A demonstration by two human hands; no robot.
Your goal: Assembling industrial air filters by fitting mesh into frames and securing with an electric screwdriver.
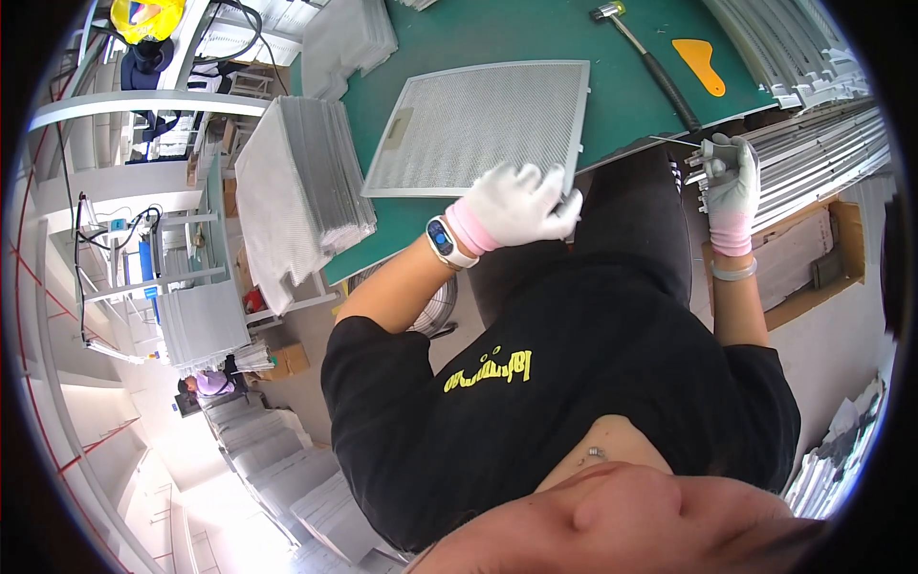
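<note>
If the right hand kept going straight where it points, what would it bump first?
The right hand would probably meet the green table first, at its near edge, but depth is unclear.

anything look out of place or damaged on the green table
Mainly the hammer: it lies slanted, its handle's end right by the edge of the green table, where it might get knocked. Nothing looks plainly damaged.

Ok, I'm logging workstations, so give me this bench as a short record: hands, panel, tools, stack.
left hand: gloved, at the panel's near right corner
right hand: gloved, by the metal strips; grip unclear
panel: grey mesh, lying on the green table
tools: hammer, orange scraper
stack: similar panels, left of this one
</note>
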